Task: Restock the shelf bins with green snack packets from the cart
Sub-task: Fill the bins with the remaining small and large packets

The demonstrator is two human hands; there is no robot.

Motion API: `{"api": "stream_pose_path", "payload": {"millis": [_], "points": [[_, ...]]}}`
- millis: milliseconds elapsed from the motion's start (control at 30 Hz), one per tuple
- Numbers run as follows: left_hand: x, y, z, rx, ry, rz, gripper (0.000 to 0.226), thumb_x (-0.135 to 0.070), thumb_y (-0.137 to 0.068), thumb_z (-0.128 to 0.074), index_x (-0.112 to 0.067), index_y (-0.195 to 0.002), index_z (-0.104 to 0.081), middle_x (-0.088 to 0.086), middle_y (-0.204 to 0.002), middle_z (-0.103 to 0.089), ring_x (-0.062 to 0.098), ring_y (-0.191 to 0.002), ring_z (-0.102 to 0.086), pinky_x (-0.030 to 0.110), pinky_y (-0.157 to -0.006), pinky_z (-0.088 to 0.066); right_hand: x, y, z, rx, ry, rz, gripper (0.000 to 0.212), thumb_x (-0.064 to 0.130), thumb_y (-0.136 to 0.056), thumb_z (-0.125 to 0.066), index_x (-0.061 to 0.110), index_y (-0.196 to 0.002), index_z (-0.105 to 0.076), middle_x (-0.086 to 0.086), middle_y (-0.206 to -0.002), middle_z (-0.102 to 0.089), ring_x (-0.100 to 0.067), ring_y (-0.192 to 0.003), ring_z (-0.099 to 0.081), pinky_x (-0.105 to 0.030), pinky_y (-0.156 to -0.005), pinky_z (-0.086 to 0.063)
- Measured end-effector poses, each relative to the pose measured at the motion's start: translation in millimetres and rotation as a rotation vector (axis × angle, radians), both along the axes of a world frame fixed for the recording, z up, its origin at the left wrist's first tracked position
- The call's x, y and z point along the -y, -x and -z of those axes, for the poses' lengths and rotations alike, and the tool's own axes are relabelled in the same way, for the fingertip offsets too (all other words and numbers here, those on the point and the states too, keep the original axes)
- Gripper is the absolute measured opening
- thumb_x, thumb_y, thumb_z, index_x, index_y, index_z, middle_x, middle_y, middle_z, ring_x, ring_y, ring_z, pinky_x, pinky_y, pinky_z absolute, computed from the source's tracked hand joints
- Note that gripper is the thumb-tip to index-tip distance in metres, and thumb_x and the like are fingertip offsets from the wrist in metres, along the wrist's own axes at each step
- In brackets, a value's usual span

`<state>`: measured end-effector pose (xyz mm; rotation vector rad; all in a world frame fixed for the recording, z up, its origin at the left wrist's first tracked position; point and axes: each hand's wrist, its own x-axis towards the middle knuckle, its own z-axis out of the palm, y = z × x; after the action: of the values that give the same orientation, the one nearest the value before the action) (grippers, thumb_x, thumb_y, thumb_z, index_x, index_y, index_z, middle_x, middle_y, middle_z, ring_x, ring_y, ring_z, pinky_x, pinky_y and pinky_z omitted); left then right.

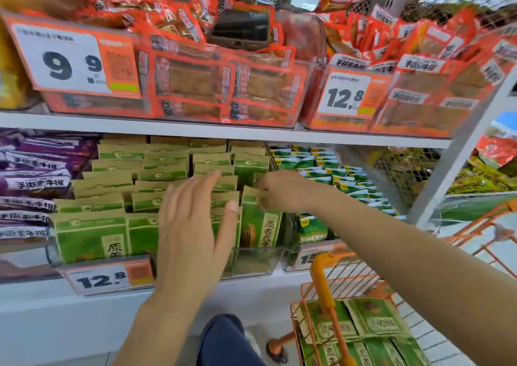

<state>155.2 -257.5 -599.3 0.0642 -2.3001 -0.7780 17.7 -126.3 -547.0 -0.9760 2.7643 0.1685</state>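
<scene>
The green snack packets (260, 220) stood upright in rows inside a clear shelf bin (251, 262) on the lower shelf, their kraft-brown tops folded over, and more of the same packets (372, 323) lay flat in the orange wire cart (321, 287) at the lower right. We saw the right hand (275, 191) curled at the top edge of the front packet in the right-hand row, fingers bent and pinching its brown flap. The left hand (193, 226) was spread in front of the middle rows, fingers straight and slightly apart, thumb out toward the pinched packet; we could not tell whether the palm touched the packets behind it, and it held nothing.

Left of the green rows lay purple packets (33, 184), stacked flat. To the right sat a bin of smaller green-and-white packets (316, 170). A price tag reading 12.8 (102, 280) hung on the shelf edge below the bin. On the shelf above, clear bins were packed with orange-red packets (223, 86), with tags marked 9.9 (70, 61) and 12.8 (345, 95), and a dark phone-like object (240, 30) lay on top of them. A knee in dark cloth (223, 340) showed at the bottom.
</scene>
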Motion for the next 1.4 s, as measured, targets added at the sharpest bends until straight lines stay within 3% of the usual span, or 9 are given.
{"api": "stream_pose_path", "payload": {"millis": [100,200,300,433,700,900,1067,1267,1400], "points": [[-0.9,1.9,1.3,-0.006,0.002,-0.002,0.049,-0.041,-0.097,-0.034,-0.018,-0.140,-0.041,0.002,-0.138,-0.049,0.013,-0.131,-0.031,0.039,-0.114,-0.017,19.3,12.8,8.5,-0.063,-0.151,-0.041,0.017,0.022,-0.087,-0.061,0.008,-0.096,-0.056,0.000,-0.076,-0.048,-0.024,-0.085,-0.052,-0.033,-0.082,-0.042],[-0.3,3.7,1.6,-0.014,0.001,0.006,0.047,-0.038,-0.097,-0.037,-0.016,-0.139,-0.042,0.002,-0.137,-0.049,0.014,-0.130,-0.034,0.042,-0.114,-0.023,33.9,25.1,15.9,0.136,-0.164,0.039,0.040,0.021,-0.083,-0.068,0.006,-0.117,-0.055,-0.008,-0.106,-0.061,-0.024,-0.092,-0.058,-0.029,-0.072,-0.047],[0.0,5.7,1.6,-0.006,-0.001,0.002,0.045,-0.033,-0.096,-0.041,-0.015,-0.138,-0.043,0.002,-0.137,-0.049,0.014,-0.129,-0.034,0.043,-0.113,-0.025,43.7,31.0,18.9,0.241,-0.128,0.070,0.070,0.026,-0.078,-0.077,0.004,-0.134,-0.043,-0.009,-0.130,-0.053,-0.026,-0.113,-0.053,-0.031,-0.090,-0.047],[-0.9,7.5,2.9,0.003,0.014,0.001,0.045,-0.032,-0.096,-0.042,-0.016,-0.138,-0.044,0.001,-0.137,-0.049,0.014,-0.130,-0.034,0.048,-0.112,-0.029,49.2,38.3,19.8,0.312,-0.161,0.109,0.086,0.027,-0.075,-0.080,0.001,-0.143,-0.033,-0.010,-0.143,-0.043,-0.029,-0.128,-0.044,-0.038,-0.105,-0.040],[0.7,10.3,6.4,0.028,0.002,0.014,0.040,-0.031,-0.093,-0.043,-0.017,-0.130,-0.053,0.000,-0.134,-0.048,0.014,-0.126,-0.036,0.030,-0.104,-0.027,48.1,40.1,26.1,0.262,-0.196,0.056,0.089,0.039,-0.073,-0.080,0.006,-0.143,-0.036,-0.007,-0.143,-0.045,-0.027,-0.126,-0.046,-0.036,-0.102,-0.042],[1.0,8.9,7.4,0.009,0.006,0.021,0.036,-0.031,-0.092,-0.042,-0.014,-0.115,-0.063,0.002,-0.131,-0.051,0.017,-0.122,-0.040,0.033,-0.100,-0.033,39.7,32.0,32.7,0.246,-0.052,0.042,0.092,0.031,-0.068,-0.084,0.010,-0.143,-0.036,-0.008,-0.140,-0.049,-0.026,-0.123,-0.049,-0.033,-0.101,-0.043],[2.7,8.4,9.2,0.009,0.008,0.018,0.020,-0.016,-0.091,-0.058,-0.014,-0.109,-0.067,0.004,-0.130,-0.053,0.018,-0.121,-0.039,0.034,-0.097,-0.033,40.6,34.0,33.4,0.338,0.029,0.048,0.087,0.025,-0.068,-0.085,0.011,-0.141,-0.040,-0.005,-0.136,-0.052,-0.025,-0.124,-0.049,-0.032,-0.102,-0.042],[6.8,8.0,9.0,0.015,0.036,0.023,0.031,-0.028,-0.090,-0.045,-0.016,-0.107,-0.068,0.002,-0.125,-0.055,0.019,-0.120,-0.041,0.034,-0.098,-0.034,44.1,35.0,32.9,0.456,0.111,0.074,0.088,0.010,-0.071,-0.081,0.013,-0.145,-0.032,-0.005,-0.142,-0.048,-0.023,-0.129,-0.044,-0.032,-0.107,-0.037],[8.3,9.7,8.3,0.029,0.023,0.010,0.020,-0.019,-0.090,-0.055,-0.015,-0.104,-0.069,0.003,-0.125,-0.057,0.020,-0.120,-0.041,0.035,-0.098,-0.035,41.9,35.8,31.2,0.449,0.151,0.085,0.100,0.012,-0.069,-0.083,0.010,-0.147,-0.020,-0.006,-0.147,-0.041,-0.023,-0.134,-0.039,-0.030,-0.107,-0.035]]}}
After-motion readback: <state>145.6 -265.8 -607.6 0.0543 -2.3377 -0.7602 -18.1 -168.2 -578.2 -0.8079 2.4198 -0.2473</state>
